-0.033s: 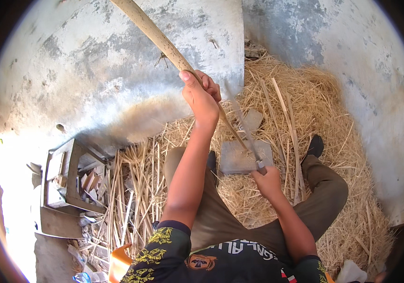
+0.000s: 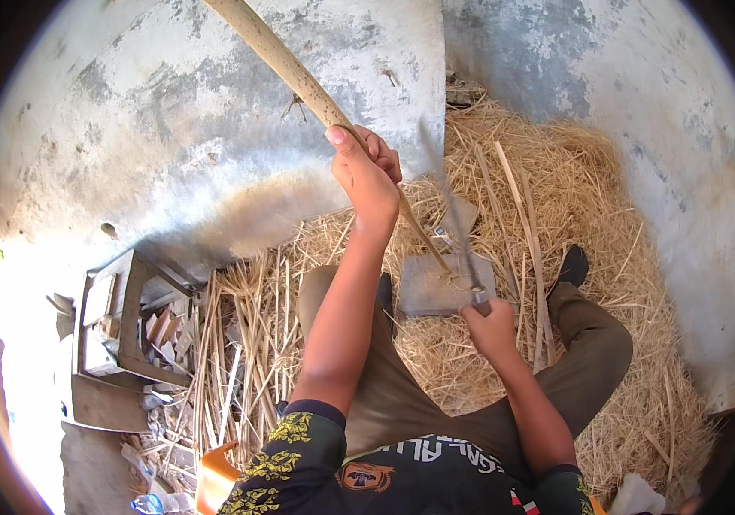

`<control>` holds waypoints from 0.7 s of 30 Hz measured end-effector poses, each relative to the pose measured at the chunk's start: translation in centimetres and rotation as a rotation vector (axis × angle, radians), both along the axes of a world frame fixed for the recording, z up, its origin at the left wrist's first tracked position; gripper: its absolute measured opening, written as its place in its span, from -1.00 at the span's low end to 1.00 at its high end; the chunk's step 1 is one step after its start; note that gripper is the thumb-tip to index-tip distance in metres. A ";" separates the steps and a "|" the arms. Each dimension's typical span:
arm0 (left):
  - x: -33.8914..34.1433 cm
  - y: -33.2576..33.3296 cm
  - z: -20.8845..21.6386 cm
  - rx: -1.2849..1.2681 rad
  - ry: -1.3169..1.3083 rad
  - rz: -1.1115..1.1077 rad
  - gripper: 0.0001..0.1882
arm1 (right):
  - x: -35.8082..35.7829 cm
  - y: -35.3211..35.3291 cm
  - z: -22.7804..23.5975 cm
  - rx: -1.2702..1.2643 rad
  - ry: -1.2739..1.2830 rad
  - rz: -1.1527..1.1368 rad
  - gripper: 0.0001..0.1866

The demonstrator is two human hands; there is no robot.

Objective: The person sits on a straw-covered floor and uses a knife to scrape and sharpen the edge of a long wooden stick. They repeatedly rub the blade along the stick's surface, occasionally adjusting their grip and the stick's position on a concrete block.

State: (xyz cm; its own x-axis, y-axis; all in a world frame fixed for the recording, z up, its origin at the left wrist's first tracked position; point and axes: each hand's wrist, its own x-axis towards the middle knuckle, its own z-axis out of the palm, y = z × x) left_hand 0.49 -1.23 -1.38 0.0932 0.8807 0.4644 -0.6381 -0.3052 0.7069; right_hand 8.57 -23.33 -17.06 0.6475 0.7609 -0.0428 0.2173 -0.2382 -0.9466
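A long tan bamboo pole (image 2: 286, 64) slants down from the upper left to a grey block (image 2: 428, 298) between my legs. Its lower end meets the top of the block. My left hand (image 2: 367, 178) is wrapped round the pole at mid-length, thumb lying along it. In my right hand (image 2: 489, 328) is the handle of a long-bladed knife, closed in the fingers. The knife's blade (image 2: 460, 225) is smeared by motion and points up and away, just right of the pole's lower end. Whether blade and pole touch, I cannot tell.
Straw-like shavings (image 2: 548, 197) cover the floor, with long split strips (image 2: 526, 232) right of the block. Many sticks (image 2: 243, 360) lie at left, beside a wooden frame (image 2: 136, 343) holding scraps. A plastic bottle (image 2: 161, 503) and an orange object (image 2: 215, 481) are at lower left. A worn wall (image 2: 170, 103) stands behind.
The knife blade has swung a little to the right, away from the pole, and my right hand has shifted slightly. My left hand and the pole have hardly moved.
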 end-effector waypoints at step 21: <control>1.6 -0.8 -0.6 0.037 -0.068 0.231 -0.35 | 0.0 0.8 0.8 0.219 0.218 -0.003 -0.69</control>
